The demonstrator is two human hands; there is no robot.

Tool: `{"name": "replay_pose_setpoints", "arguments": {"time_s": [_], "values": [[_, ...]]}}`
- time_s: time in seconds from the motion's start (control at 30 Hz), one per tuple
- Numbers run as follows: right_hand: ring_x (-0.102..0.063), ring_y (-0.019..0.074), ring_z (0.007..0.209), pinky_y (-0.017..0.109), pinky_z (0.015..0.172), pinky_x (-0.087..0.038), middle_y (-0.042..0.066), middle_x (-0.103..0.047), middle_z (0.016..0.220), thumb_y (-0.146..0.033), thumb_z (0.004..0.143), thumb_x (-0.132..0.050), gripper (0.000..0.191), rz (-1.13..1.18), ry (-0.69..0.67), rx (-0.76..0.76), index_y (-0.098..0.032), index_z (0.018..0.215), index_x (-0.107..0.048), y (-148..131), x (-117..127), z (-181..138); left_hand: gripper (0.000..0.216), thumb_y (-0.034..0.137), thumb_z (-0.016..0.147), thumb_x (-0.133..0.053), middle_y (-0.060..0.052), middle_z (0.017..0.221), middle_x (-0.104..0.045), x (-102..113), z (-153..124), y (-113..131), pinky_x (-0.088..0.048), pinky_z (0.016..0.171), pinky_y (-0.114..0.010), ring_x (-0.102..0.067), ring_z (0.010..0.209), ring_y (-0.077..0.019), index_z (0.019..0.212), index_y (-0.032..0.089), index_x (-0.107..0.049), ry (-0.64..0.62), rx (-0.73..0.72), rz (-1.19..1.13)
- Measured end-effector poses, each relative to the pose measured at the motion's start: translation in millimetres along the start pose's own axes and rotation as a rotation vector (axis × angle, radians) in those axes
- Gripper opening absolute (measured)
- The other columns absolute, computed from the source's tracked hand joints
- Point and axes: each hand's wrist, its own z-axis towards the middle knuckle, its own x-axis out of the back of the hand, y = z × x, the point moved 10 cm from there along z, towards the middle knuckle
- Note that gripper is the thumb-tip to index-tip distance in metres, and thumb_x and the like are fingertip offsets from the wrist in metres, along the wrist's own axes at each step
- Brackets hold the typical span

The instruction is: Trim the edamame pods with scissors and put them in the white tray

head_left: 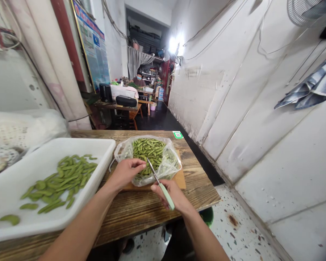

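My right hand (170,194) is closed around scissors (166,195) with pale green handles. Their blades point up and left, over an open clear plastic bag (122,149) full of green edamame pods (152,148). At the near left side of the bag, my left hand (129,172) is closed in a pinch on an edamame pod, mostly hidden by the fingers, close to the blade tips. To the left, a white plastic tray (103,148) holds a loose spread of edamame pods (67,177).
The bag rests on a brown board (180,177) on the wooden table (201,185). A white plastic bag (29,123) lies behind the tray. A green container (207,216) stands below the table's right edge. Farther back, a masked person (138,79) sits at another table.
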Motion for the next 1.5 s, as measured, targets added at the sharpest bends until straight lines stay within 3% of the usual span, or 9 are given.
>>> {"name": "replay_pose_setpoints", "arguments": {"time_s": [0.17, 0.3, 0.43, 0.9, 1.03, 1.13, 1.33, 1.4, 1.5], "values": [[-0.039, 0.0067, 0.031, 0.018, 0.028, -0.031, -0.008, -0.044, 0.045, -0.058, 0.072, -0.068, 0.042, 0.018, 0.002, -0.042, -0.018, 0.084, -0.059, 4, 1, 2, 0.034, 0.044, 0.065, -0.065, -0.004, 0.084, -0.076, -3, -1, -6, -0.051, 0.079, -0.034, -0.069, 0.082, -0.0232, 0.086, 0.019, -0.072, -0.016, 0.054, -0.130], [-0.045, 0.0068, 0.037, 0.017, 0.033, -0.038, -0.006, -0.049, 0.055, -0.060, 0.076, -0.061, 0.045, 0.009, -0.027, -0.020, -0.017, 0.090, -0.055, 5, -2, 2, 0.036, 0.039, 0.063, -0.071, -0.004, 0.075, -0.074, -3, -2, -14, -0.056, 0.074, -0.035, -0.070, 0.073, -0.0203, 0.089, 0.015, -0.066, 0.044, 0.141, -0.469], [-0.046, 0.0067, 0.041, 0.018, 0.036, -0.041, -0.005, -0.049, 0.061, -0.063, 0.081, -0.053, 0.048, 0.011, -0.065, 0.024, -0.016, 0.090, -0.053, 1, -9, 0, 0.030, 0.029, 0.063, -0.075, -0.006, 0.079, -0.074, -7, -5, -18, -0.056, 0.082, -0.035, -0.071, 0.079, -0.0185, 0.085, 0.014, -0.061, 0.082, 0.199, -0.701], [-0.042, 0.0053, 0.032, 0.015, 0.028, -0.034, -0.007, -0.047, 0.053, -0.063, 0.080, -0.054, 0.046, 0.001, -0.037, 0.054, -0.018, 0.072, -0.047, -6, -9, 2, 0.038, 0.035, 0.053, -0.081, -0.003, 0.073, -0.073, -18, -18, -18, -0.055, 0.082, -0.034, -0.070, 0.070, -0.0164, 0.079, 0.014, -0.063, 0.109, 0.236, -0.740], [-0.042, 0.0060, 0.032, 0.016, 0.027, -0.036, -0.007, -0.047, 0.048, -0.061, 0.078, -0.059, 0.045, 0.011, -0.042, 0.008, -0.018, 0.071, -0.049, 0, -10, 2, 0.042, 0.041, 0.053, -0.079, -0.004, 0.073, -0.073, -10, -21, -16, -0.055, 0.082, -0.037, -0.070, 0.072, -0.0193, 0.080, 0.014, -0.062, 0.132, 0.214, -0.639], [-0.042, 0.0063, 0.032, 0.016, 0.026, -0.036, -0.008, -0.047, 0.047, -0.059, 0.074, -0.064, 0.043, 0.043, -0.040, -0.035, -0.018, 0.076, -0.052, 3, -10, 2, 0.040, 0.044, 0.060, -0.071, -0.006, 0.077, -0.073, 14, -26, -16, -0.054, 0.082, -0.040, -0.070, 0.076, -0.0226, 0.085, 0.015, -0.061, 0.198, 0.179, -0.494], [-0.042, 0.0053, 0.032, 0.014, 0.027, -0.036, -0.009, -0.048, 0.049, -0.057, 0.071, -0.068, 0.045, 0.096, -0.015, -0.013, -0.017, 0.083, -0.054, 1, -2, 3, 0.034, 0.029, 0.078, -0.050, -0.016, 0.113, -0.065, 107, -54, 18, -0.038, 0.100, -0.051, -0.055, 0.112, -0.0361, 0.104, 0.017, -0.068, 0.619, -0.026, 0.532], [-0.042, 0.0051, 0.032, 0.014, 0.027, -0.035, -0.008, -0.048, 0.049, -0.059, 0.072, -0.066, 0.046, 0.093, -0.014, -0.002, -0.016, 0.080, -0.054, 0, -2, 3, 0.036, 0.028, 0.080, -0.048, -0.018, 0.126, -0.058, 107, -53, 27, -0.033, 0.101, -0.054, -0.047, 0.121, -0.0389, 0.106, 0.016, -0.070, 0.623, -0.064, 0.715], [-0.042, 0.0052, 0.032, 0.014, 0.026, -0.034, -0.008, -0.047, 0.048, -0.061, 0.072, -0.065, 0.047, 0.101, -0.009, 0.012, -0.016, 0.078, -0.053, 0, -2, 4, 0.033, 0.031, 0.083, -0.046, -0.012, 0.117, -0.066, 66, -31, 22, -0.035, 0.096, -0.046, -0.055, 0.112, -0.0313, 0.098, 0.020, -0.073, 0.334, -0.060, 0.715]]}}
